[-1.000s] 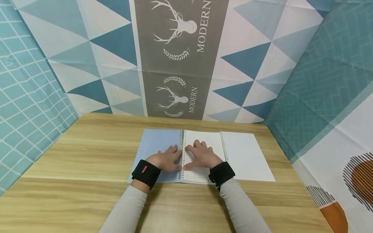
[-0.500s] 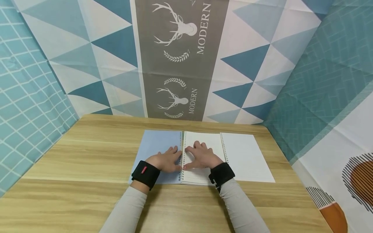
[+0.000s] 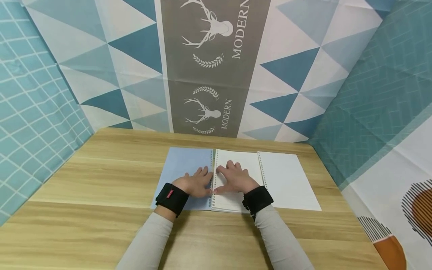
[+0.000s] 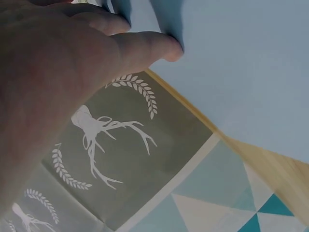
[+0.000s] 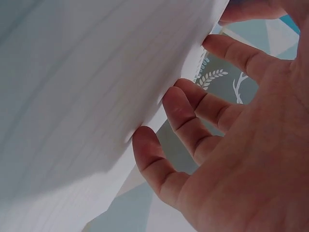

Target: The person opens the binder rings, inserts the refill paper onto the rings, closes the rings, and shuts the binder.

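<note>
A spiral notebook lies spread on the wooden table, with a blue left side (image 3: 183, 161) and a stack of lined white pages (image 3: 248, 163) right of the binding. My left hand (image 3: 195, 183) rests on the blue side, fingers spread, thumb and fingertips at the coil edge. Across the binding, my right hand (image 3: 237, 180) touches the white pages with bent, spaced fingertips, its thumb toward the coil. In the right wrist view, its fingertips meet the lined page (image 5: 87, 87). Neither hand grips anything.
A white sheet (image 3: 290, 180) with a row of holes along its left edge lies right of the notebook, meeting the white pages. The wooden table (image 3: 111, 180) ends at a patterned cloth backdrop (image 3: 135, 86), with further cloths at both sides.
The head view has shifted slightly. Both hands keep their places on the notebook, and the pages have not moved.
</note>
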A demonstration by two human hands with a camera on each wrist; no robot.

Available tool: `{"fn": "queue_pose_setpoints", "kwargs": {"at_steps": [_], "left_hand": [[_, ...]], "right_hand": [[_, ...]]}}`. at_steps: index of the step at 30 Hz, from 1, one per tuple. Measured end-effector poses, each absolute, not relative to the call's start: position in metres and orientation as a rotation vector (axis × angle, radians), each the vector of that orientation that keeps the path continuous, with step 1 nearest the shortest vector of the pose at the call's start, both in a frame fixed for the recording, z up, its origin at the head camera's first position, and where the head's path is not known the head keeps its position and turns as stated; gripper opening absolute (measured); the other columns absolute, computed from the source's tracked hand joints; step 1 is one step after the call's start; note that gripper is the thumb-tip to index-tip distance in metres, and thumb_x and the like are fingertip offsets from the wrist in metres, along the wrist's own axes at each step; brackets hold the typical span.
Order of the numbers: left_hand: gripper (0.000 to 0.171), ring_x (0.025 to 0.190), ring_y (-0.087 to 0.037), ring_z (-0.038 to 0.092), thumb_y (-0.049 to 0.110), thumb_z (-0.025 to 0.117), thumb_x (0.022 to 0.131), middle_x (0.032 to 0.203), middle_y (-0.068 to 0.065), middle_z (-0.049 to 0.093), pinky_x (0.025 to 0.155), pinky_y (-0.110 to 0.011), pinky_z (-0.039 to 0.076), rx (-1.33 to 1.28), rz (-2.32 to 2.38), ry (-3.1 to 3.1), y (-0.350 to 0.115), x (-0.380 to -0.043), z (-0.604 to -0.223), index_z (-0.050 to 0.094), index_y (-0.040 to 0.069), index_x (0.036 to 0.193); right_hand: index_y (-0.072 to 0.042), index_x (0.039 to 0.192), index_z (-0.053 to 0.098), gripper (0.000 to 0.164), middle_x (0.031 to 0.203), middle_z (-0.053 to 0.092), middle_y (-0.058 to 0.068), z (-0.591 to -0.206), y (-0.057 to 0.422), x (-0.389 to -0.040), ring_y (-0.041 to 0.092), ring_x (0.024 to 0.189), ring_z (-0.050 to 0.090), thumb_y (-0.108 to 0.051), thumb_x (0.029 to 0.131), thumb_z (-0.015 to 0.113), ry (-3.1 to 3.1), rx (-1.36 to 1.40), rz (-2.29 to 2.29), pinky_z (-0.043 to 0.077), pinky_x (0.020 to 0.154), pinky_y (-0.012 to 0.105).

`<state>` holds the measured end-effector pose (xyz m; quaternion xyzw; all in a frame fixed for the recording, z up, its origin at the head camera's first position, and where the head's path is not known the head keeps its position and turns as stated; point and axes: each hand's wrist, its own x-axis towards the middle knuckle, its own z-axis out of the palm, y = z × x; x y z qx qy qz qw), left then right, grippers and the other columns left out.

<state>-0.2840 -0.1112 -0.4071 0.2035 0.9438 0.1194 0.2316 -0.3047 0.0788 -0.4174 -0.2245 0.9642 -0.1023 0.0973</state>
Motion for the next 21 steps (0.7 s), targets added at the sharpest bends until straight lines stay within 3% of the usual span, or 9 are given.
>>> {"fn": "queue_pose_setpoints", "kwargs": {"at_steps": [13,21], "left_hand": [[0.075,0.160,-0.036,0.004,0.042,0.052,0.104,0.173,-0.014,0.006,0.121,-0.071,0.012,0.572,0.350,2.576,-0.111,-0.286,-0.408,0.019,0.010,0.164],[0.093,0.160,-0.038,0.005,0.049,0.069,0.091,0.172,-0.016,0.008,0.121,-0.072,0.013,0.631,0.425,2.543,-0.122,-0.288,-0.410,0.024,0.009,0.162]], "right_hand": [[-0.028,0.144,0.053,0.076,0.131,0.049,0.014,-0.415,0.081,-0.305,0.032,0.113,0.046,-0.059,0.080,0.079,2.844,-0.686,-0.278,0.046,0.091,0.058],[-0.020,0.155,0.044,0.109,0.133,0.047,0.014,-0.406,0.077,-0.291,0.029,0.117,0.044,-0.070,0.066,0.083,2.769,-0.713,-0.148,0.049,0.091,0.052]]}}
